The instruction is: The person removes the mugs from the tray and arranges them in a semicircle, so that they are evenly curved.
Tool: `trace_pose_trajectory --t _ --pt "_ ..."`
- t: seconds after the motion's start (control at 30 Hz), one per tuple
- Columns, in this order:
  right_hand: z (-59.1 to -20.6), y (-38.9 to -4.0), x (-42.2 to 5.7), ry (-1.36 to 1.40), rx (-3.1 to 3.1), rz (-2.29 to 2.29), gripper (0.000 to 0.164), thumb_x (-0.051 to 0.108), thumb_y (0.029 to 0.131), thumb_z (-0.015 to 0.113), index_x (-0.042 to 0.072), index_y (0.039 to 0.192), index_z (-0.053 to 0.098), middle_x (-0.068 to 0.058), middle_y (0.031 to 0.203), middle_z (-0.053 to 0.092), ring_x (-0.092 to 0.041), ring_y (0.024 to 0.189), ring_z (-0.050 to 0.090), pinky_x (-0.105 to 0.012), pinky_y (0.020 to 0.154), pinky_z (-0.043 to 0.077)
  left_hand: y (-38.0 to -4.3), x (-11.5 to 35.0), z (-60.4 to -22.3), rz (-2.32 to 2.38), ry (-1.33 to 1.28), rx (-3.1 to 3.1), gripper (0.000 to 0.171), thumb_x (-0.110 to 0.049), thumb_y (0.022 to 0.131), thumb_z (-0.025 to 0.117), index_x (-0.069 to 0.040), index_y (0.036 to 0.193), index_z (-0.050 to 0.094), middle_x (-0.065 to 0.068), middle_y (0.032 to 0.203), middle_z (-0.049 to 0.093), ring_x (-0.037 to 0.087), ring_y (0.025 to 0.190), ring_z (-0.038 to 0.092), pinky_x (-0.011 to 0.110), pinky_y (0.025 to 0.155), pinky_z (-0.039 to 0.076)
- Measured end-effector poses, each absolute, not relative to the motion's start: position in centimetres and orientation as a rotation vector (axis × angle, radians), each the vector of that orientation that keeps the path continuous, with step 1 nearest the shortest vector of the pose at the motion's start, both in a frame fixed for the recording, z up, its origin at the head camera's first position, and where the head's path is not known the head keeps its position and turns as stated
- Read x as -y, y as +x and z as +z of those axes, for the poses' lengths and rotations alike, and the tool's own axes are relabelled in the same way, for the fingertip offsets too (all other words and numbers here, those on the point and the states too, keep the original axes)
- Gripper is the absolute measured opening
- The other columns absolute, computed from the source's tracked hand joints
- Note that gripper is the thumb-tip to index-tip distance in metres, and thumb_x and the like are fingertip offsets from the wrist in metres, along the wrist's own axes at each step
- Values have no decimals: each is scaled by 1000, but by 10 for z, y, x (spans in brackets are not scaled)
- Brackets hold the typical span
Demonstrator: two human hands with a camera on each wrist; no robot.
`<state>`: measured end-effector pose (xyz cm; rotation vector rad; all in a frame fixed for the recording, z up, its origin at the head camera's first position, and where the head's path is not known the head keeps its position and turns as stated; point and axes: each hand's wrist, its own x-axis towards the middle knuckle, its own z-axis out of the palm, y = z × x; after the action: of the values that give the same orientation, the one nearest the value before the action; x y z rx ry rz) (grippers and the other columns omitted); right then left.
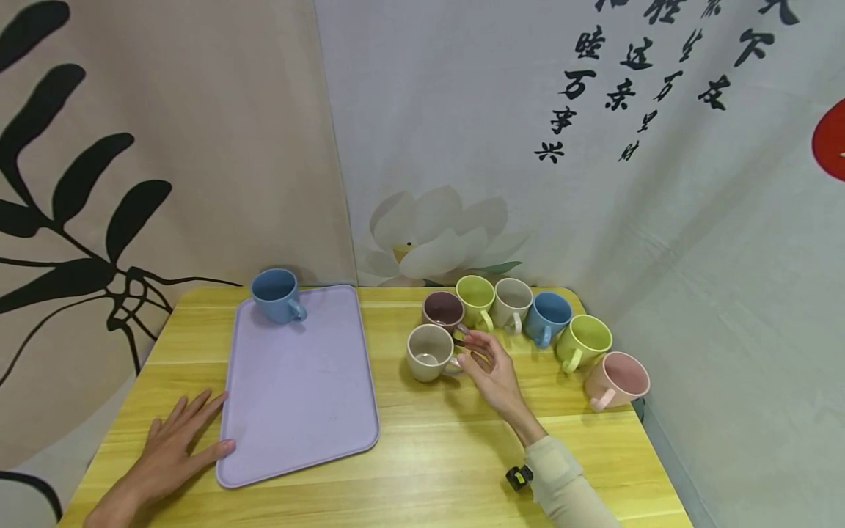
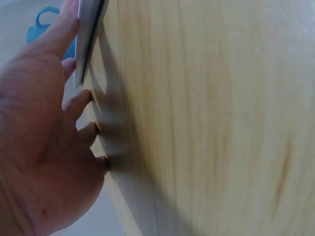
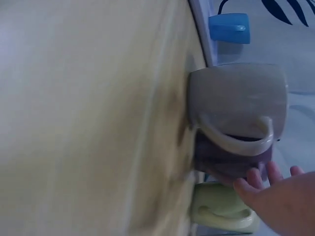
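With fingers spread, my left hand (image 1: 173, 447) lies at the left edge of a lilac tray (image 1: 297, 389), its thumb over the rim and its other fingers on the table. A blue mug (image 1: 273, 293) stands at the tray's far left corner. My right hand (image 1: 491, 374) reaches in beside the handle of a cream mug (image 1: 425, 356), fingers loosely bent and thumb apart from them, gripping nothing. Directly behind that mug stands a dark purple mug (image 1: 441, 308); in the right wrist view, the fingertips (image 3: 253, 177) overlap its side, just past the cream mug's handle (image 3: 241, 145).
Right of the purple mug a curved row holds a green mug (image 1: 474, 293), a greyish white mug (image 1: 513, 297), another blue mug (image 1: 549, 312), a second green mug (image 1: 587, 337) and a pink mug (image 1: 614, 381). A fabric backdrop (image 1: 449, 132) hangs behind the wooden table (image 1: 422, 462).
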<state>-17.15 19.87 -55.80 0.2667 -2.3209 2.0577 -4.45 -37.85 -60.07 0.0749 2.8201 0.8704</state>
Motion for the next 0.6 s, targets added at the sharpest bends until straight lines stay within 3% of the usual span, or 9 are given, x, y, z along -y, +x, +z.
trace_pose_trajectory --t 0.1,0.27,0.33,0.4,0.6 --pt "-550 -171 -194 330 2308 2001 65 2 104 77 -6 161 48 -34 160 58 -51 154 55 -56 137 41 -46 379 -601 862 71 -2817 96 -56 108 72 -15 181 25 45 180 18 80 161 1 103 114 -5" --pt "-532 -170 -179 439 2300 1919 68 3 104 77 -3 164 46 -29 167 55 -42 163 50 -25 137 37 -47 378 -600 854 62 -2813 97 -57 107 72 -14 181 25 46 179 17 81 161 1 103 114 -4" --pt "-525 -169 -170 485 2304 1887 68 4 104 77 -1 165 46 -28 169 53 -41 165 48 -18 136 35 -47 378 -600 853 59 -2810 97 -58 107 71 -14 181 25 46 179 17 81 161 1 103 114 -4" --pt "-519 -167 -161 533 2304 1858 69 5 103 78 1 165 47 -25 170 54 -43 165 47 -20 137 34 -47 378 -600 856 57 -2809 97 -57 107 71 -14 181 25 46 179 17 81 161 1 103 114 -5" --pt "-501 -165 -131 734 2245 1784 68 3 103 77 -1 164 47 -24 169 54 -49 160 49 -46 140 39 -47 378 -602 858 62 -2813 97 -57 107 72 -15 181 26 46 179 18 81 161 1 103 113 -4"
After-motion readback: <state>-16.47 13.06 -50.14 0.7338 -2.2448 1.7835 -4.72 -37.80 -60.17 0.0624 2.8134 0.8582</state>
